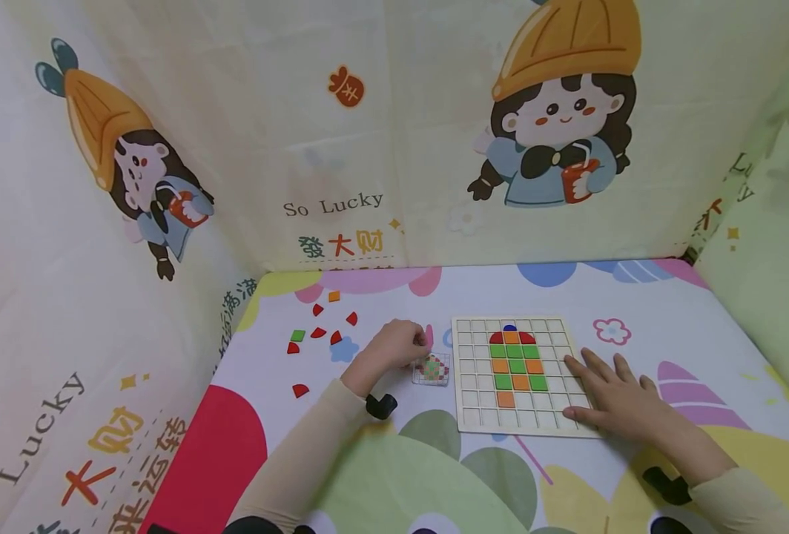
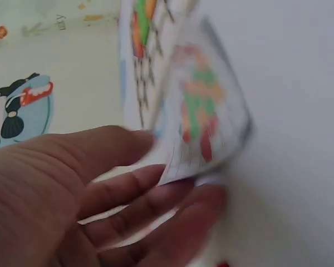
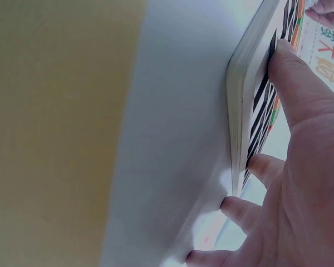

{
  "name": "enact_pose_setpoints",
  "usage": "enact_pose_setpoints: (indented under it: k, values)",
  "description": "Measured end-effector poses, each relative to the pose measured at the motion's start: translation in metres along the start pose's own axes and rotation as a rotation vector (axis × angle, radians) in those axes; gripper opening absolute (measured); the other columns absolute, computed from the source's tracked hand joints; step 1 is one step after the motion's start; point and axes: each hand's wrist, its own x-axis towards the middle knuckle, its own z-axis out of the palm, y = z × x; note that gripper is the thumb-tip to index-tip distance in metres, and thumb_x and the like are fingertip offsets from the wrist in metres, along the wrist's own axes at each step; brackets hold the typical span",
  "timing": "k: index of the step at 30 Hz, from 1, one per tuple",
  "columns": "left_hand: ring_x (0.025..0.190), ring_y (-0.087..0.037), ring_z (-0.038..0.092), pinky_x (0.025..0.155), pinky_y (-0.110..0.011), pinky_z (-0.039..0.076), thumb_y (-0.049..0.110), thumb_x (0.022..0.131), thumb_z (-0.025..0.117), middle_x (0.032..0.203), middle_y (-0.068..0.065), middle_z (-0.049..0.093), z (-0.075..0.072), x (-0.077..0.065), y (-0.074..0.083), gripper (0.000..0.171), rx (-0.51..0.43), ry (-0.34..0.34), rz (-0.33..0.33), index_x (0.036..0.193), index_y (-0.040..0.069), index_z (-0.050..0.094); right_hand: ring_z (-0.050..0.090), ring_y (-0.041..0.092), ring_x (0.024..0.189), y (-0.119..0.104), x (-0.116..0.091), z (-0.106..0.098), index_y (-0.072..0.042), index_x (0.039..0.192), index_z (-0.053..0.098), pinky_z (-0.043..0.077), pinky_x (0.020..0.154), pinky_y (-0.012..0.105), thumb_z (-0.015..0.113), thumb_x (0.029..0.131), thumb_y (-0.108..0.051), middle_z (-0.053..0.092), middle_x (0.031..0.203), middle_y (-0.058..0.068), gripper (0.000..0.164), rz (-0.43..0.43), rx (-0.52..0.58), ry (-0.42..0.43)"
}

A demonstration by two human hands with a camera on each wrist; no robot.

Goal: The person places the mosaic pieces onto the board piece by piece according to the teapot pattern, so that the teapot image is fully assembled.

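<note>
A small pattern card (image 1: 431, 370) with a coloured grid lies left of the white gridded board (image 1: 464, 411). My left hand (image 1: 400, 344) is over the card's upper edge, fingers loosely bent. In the left wrist view the card (image 2: 203, 105) is blurred, with the fingertips right at its near edge and the thumb apart from them. Red, orange, green and blue pieces (image 1: 516, 365) form a figure on the board. My right hand (image 1: 624, 397) rests with spread fingers on the board's right edge; in the right wrist view its thumb (image 3: 300, 83) lies along the board's edge.
Loose red quarter-round pieces (image 1: 318, 333) are scattered on the left of the table, with a green square (image 1: 297, 335) and an orange square (image 1: 334, 296) among them. Printed cloth walls (image 1: 434, 148) close in the back and sides of the patterned table.
</note>
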Motion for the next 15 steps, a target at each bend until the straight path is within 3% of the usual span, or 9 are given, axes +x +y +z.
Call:
enact_pose_setpoints:
  k: [4, 7, 15]
  values:
    - [0.072, -0.012, 0.058, 0.067, -0.026, 0.049, 0.033, 0.098, 0.069, 0.08, 0.006, 0.066, -0.004, -0.002, -0.013, 0.02, 0.142, 0.09, 0.04, 0.102, 0.015, 0.076, 0.019, 0.075, 0.138, 0.001, 0.0, 0.001, -0.013, 0.16, 0.032, 0.023, 0.094, 0.091, 0.06, 0.087, -0.076, 0.025, 0.165, 0.027, 0.1, 0.0, 0.0, -0.004]
    - [0.069, -0.011, 0.058, 0.065, -0.026, 0.049, 0.034, 0.098, 0.068, 0.079, 0.006, 0.066, -0.015, -0.007, -0.028, 0.021, 0.188, 0.131, 0.044, 0.105, 0.016, 0.077, 0.019, 0.075, 0.138, 0.001, 0.0, 0.001, -0.013, 0.16, 0.031, 0.023, 0.094, 0.091, 0.06, 0.088, -0.075, 0.025, 0.165, 0.027, 0.1, -0.001, -0.005, -0.003]
    - [0.078, -0.016, 0.057, 0.074, -0.033, 0.052, 0.028, 0.096, 0.071, 0.087, 0.002, 0.066, -0.046, -0.022, -0.078, 0.021, 0.28, 0.168, -0.064, 0.11, 0.014, 0.075, 0.019, 0.076, 0.138, 0.001, 0.0, -0.001, -0.013, 0.161, 0.031, 0.022, 0.094, 0.091, 0.061, 0.088, -0.074, 0.024, 0.165, 0.027, 0.099, -0.004, 0.006, -0.007]
